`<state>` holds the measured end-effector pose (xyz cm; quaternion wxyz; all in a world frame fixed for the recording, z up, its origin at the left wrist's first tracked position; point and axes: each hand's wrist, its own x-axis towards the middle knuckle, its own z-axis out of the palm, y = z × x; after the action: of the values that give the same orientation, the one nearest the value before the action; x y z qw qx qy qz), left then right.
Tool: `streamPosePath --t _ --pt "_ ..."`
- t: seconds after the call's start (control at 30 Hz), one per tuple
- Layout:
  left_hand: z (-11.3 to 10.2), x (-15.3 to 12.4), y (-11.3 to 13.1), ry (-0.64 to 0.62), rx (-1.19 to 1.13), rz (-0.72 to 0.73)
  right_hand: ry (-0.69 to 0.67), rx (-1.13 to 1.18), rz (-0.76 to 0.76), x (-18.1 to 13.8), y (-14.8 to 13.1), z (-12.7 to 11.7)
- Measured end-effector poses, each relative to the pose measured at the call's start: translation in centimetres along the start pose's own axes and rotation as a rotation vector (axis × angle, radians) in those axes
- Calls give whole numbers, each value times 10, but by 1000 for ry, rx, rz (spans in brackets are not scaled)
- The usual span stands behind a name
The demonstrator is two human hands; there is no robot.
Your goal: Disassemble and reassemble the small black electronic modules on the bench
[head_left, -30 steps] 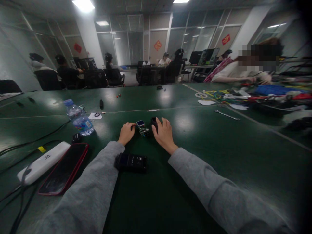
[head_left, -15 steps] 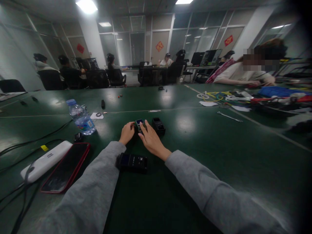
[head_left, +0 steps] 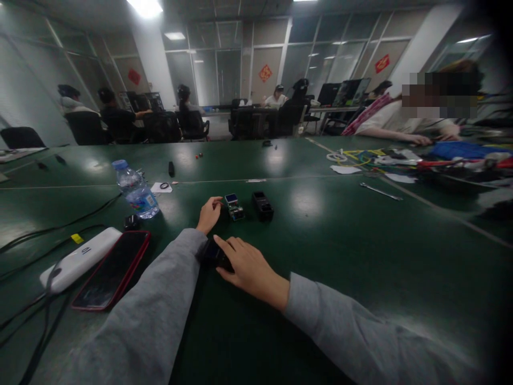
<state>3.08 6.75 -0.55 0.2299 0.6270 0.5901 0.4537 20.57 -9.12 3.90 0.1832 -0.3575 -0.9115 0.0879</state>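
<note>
Head view, left to right over the dark green counter (head_left: 320,246). White power bank (head_left: 82,259) at near left; just beside it, phone (head_left: 112,271) with red edge, screen up, lying slantwise. Beyond phone, small black block (head_left: 131,222) near foot of clear, blue-capped bottle (head_left: 138,193). Past bottle, white paper (head_left: 155,188) with dark ring (head_left: 164,186) on top. Next, left hand (head_left: 209,215), fingers loosely bent and released, tips just beside circuit board (head_left: 235,209). Nearer, close by left cuff, black handset (head_left: 212,253), partly covered by right hand (head_left: 248,267): thumb at near side, other fingers across top. Whether grasping or merely resting, cannot tell. Circuit board lying bare, small screen at far end, between left fingertips and black casing (head_left: 262,206). Well apart to right, wrench (head_left: 380,191), slanted. Farther out, tangled cables (head_left: 363,154), then co-worker's hand (head_left: 419,140) near blue bundle (head_left: 465,151).
</note>
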Motion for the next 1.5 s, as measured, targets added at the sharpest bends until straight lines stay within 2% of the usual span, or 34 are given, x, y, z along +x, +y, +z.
streamPosePath --t 0.13,0.27,0.37,0.47,0.67,0.77,0.87,1.0,1.07,1.2,1.3,1.4,1.5 --pt "-6 -7 4 22 0 -21 75 -120 172 2 13 1" --pt "-14 -27 16 -83 73 2 84 -189 282 3 22 -5" --pt "-19 -45 27 -192 80 31 76 -195 276 0 27 -10" --pt "-22 -56 35 -249 74 62 56 -173 238 -12 31 -16" --pt "-21 -55 33 -277 113 39 40 -150 264 -65 48 -31" --pt "-20 -53 30 -272 96 40 68 -234 345 -92 75 -43" --pt "-20 -52 31 -258 86 47 110 -374 482 -101 119 -56" --pt "-23 -53 36 -234 104 46 107 -475 744 -76 176 -68" --pt "-24 -54 37 -216 113 40 116 -488 802 -54 193 -67" --pt "-24 -53 35 -208 107 21 164 -473 801 -12 200 -55" --pt "-23 -51 32 -164 88 29 299 -499 761 5 189 -48" --pt "-22 -51 32 -90 90 95 440 -501 537 12 170 -40" --pt "-21 -54 37 -107 175 237 354 -377 306 16 149 -26"
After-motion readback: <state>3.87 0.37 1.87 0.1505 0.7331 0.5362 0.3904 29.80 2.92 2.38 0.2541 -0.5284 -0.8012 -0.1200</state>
